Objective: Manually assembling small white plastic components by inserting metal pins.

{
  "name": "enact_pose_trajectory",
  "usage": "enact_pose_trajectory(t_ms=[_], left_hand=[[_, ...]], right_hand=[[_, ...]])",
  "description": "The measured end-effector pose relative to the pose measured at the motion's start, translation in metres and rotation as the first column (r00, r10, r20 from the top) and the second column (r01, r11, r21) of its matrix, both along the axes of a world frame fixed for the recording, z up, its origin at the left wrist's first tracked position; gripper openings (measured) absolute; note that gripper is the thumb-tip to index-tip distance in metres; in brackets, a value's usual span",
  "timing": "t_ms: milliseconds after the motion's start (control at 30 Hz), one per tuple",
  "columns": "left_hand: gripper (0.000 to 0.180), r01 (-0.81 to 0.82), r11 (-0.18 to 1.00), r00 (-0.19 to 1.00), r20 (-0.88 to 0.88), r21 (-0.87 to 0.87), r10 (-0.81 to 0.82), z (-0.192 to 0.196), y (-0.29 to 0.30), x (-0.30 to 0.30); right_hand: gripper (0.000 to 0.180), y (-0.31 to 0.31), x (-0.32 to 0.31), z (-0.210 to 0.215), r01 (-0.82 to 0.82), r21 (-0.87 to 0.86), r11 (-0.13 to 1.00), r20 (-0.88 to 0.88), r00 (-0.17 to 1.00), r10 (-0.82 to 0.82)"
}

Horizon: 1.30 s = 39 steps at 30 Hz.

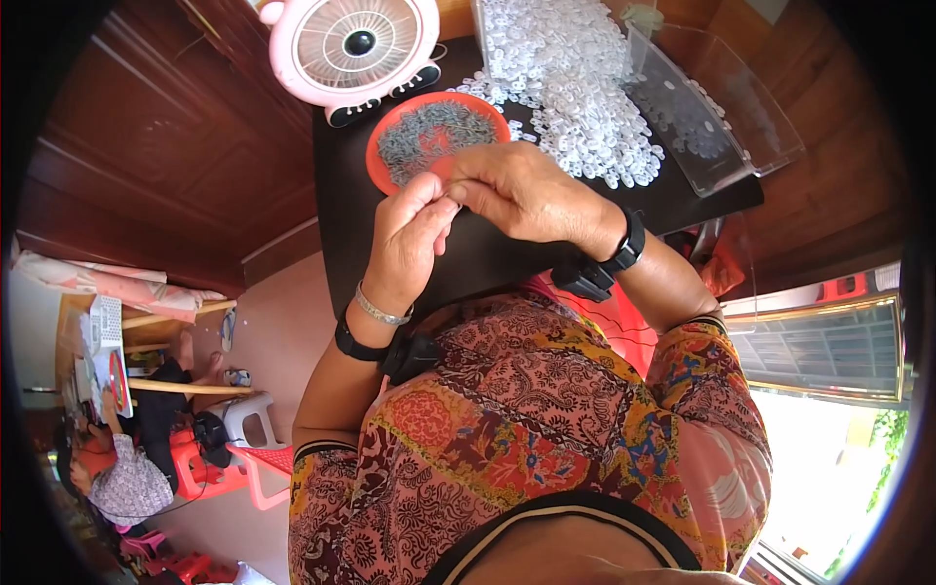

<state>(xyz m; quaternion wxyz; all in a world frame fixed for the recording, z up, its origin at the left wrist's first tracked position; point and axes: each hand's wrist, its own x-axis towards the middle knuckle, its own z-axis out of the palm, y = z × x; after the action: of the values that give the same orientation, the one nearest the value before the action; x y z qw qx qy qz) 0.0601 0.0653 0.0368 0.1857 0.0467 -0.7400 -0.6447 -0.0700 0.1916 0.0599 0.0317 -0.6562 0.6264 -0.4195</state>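
Head view: both hands are joined above the middle of the dark desk, just in front of the red round tray. The left hand is curled nearly shut, thumb and fingertips pinched; the right hand is likewise closed down, its fingertips touching those of the left. A very small part appears to be nipped between them, but it is hidden by the fingers and its kind cannot be told. The tray holds a layer of small grey metal pieces. Behind it, toward the far right corner of the desk, a heap of small white plastic rings spreads beside a clear plastic box. A pink fan stands at the far left corner.

Judgement: the step in hand looks like fitting one small piece to another at the fingertips. The next move would call for a fine pinch and steady alignment, with both supplies within short reach.
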Motion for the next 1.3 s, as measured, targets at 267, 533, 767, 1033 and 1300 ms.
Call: enact_pose_trajectory(t_ms=[267, 533, 767, 1033, 1300], left_hand=[[0.016, 0.056, 0.986, 0.993, 0.092, 0.155, -0.071, -0.017, 0.008, 0.006], [0.015, 0.014, 0.841, 0.999, -0.042, 0.541, 0.010, -0.017, -0.018, -0.012], [0.016, 0.004, 0.805, 0.999, -0.043, 0.594, 0.027, -0.032, -0.023, -0.020], [0.016, 0.012, 0.811, 0.998, -0.061, 0.585, 0.029, -0.021, -0.026, -0.024], [0.016, -0.016, 0.823, 0.999, -0.024, 0.567, 0.036, -0.036, -0.028, -0.024]], right_hand=[[0.034, 0.023, 0.003, -0.021, -0.009, 0.103, 0.995, 0.158, 0.987, -0.007], [0.015, 0.061, -0.091, -0.019, 0.508, 0.254, 0.823, -0.143, 0.861, -0.488], [0.015, 0.068, -0.096, -0.039, 0.421, 0.325, 0.847, -0.360, 0.883, -0.301], [0.012, 0.060, -0.088, -0.052, 0.454, 0.361, 0.814, -0.471, 0.843, -0.261], [0.012, 0.054, -0.083, -0.057, 0.459, 0.390, 0.798, -0.432, 0.857, -0.282]])
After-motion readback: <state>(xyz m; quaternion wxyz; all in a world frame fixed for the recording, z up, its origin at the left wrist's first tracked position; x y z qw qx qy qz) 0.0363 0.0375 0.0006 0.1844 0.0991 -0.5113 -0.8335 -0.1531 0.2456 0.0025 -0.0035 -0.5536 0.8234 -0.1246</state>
